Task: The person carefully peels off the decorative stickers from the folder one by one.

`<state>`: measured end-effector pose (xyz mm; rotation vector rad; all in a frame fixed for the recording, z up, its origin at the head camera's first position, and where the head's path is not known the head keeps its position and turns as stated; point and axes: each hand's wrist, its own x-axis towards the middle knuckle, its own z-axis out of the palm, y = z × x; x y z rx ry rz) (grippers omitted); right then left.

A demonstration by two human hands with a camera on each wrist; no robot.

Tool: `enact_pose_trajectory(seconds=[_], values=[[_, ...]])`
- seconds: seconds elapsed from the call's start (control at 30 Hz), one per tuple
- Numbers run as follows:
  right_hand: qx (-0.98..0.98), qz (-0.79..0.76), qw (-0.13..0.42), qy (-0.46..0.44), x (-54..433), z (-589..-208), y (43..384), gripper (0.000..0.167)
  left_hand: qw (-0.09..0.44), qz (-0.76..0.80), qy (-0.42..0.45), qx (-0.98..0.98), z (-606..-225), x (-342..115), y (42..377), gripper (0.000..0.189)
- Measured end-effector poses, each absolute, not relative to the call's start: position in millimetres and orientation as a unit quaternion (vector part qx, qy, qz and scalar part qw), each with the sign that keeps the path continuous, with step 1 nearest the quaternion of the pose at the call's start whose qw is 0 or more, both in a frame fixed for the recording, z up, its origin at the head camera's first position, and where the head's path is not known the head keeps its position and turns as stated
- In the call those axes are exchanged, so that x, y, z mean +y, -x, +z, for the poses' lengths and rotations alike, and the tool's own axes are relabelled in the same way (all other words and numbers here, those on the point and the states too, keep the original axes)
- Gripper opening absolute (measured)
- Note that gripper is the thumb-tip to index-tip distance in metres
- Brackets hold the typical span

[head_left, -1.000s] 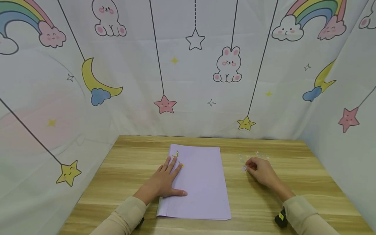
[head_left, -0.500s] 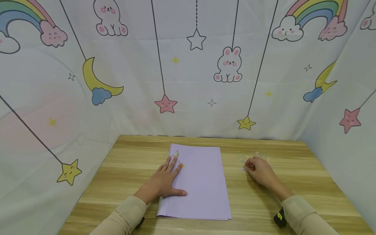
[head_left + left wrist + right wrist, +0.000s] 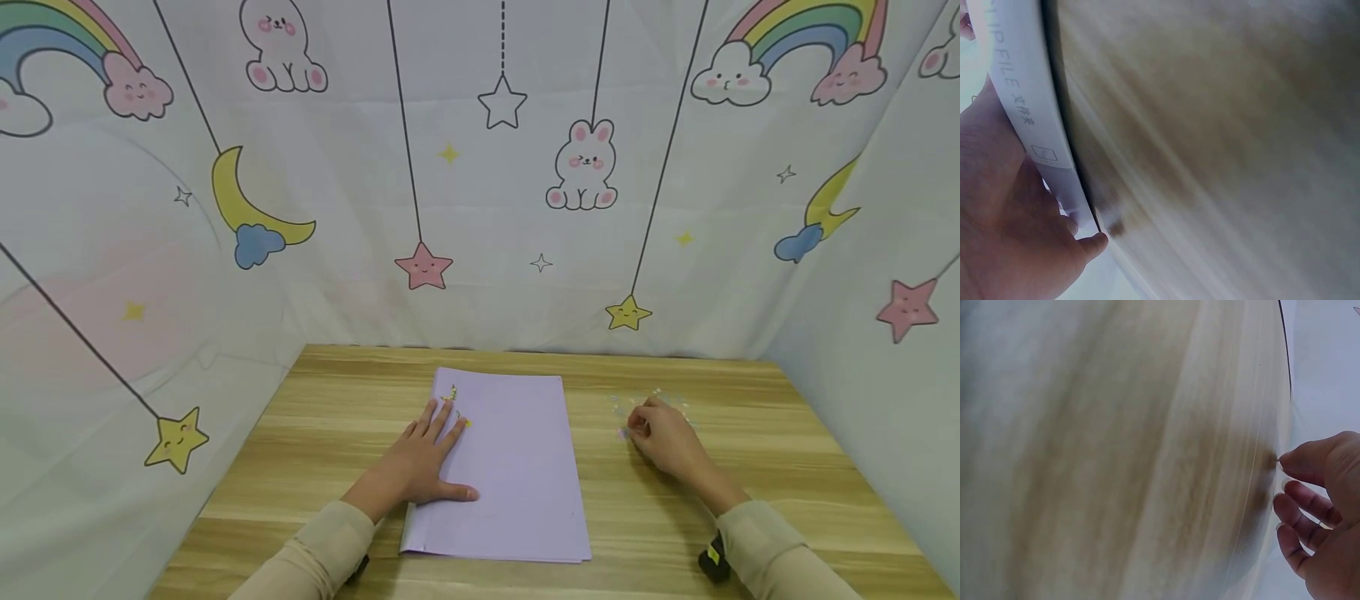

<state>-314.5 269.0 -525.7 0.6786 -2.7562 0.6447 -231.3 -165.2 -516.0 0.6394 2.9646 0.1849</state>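
Note:
A lilac clip file (image 3: 517, 467) lies on the wooden table, with two small yellow-green stickers (image 3: 452, 394) near its upper left corner. My left hand (image 3: 423, 462) rests flat on the file's left side, fingers spread and fingertips by the stickers. In the left wrist view, the file's spine (image 3: 1029, 112) runs beside that hand. To the right of the file, a clear sheet of tiny pale stickers (image 3: 657, 392) lies partly hidden under my right hand (image 3: 667, 437). Thumb and fingers are curled together, pinching at the sheet's near left part. In the right wrist view, the thumb tip (image 3: 1285, 462) is down at the surface.
A white curtain (image 3: 480, 208) printed with stars, rabbits and rainbows stands behind the table (image 3: 337, 417) and along both sides. Black wrist devices (image 3: 714, 560) sit under the sleeves, close to the tabletop.
My right hand makes only slight finger movements over the sticker sheet, its wrist shifting a little. The left hand stays in place on the file.

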Motion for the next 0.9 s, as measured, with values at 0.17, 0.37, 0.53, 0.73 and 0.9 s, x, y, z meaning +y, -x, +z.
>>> enact_pose_trajectory(seconds=[0.17, 0.37, 0.53, 0.73, 0.9], values=[[-0.942, 0.214, 0.113, -0.232, 268.1, -524.0, 313.0, 0.010, 0.051, 0.051, -0.209, 0.975, -523.0, -167.3, 234.4, 0.123], [-0.942, 0.208, 0.113, -0.239, 268.5, -523.1, 313.1, 0.009, 0.038, 0.050, -0.209, 0.976, -532.2, -169.7, 238.1, 0.123], [-0.943, 0.204, 0.109, -0.241, 270.7, -521.7, 313.1, 0.007, 0.040, 0.049, -0.208, 0.976, -531.0, -169.2, 237.5, 0.123], [-0.939, 0.218, 0.117, -0.240, 272.7, -520.4, 314.0, 0.011, 0.044, 0.051, -0.206, 0.976, -528.3, -168.1, 236.1, 0.123], [-0.937, 0.219, 0.125, -0.241, 273.9, -517.8, 312.5, 0.011, 0.051, 0.047, -0.201, 0.977, -521.2, -165.9, 233.6, 0.120]])
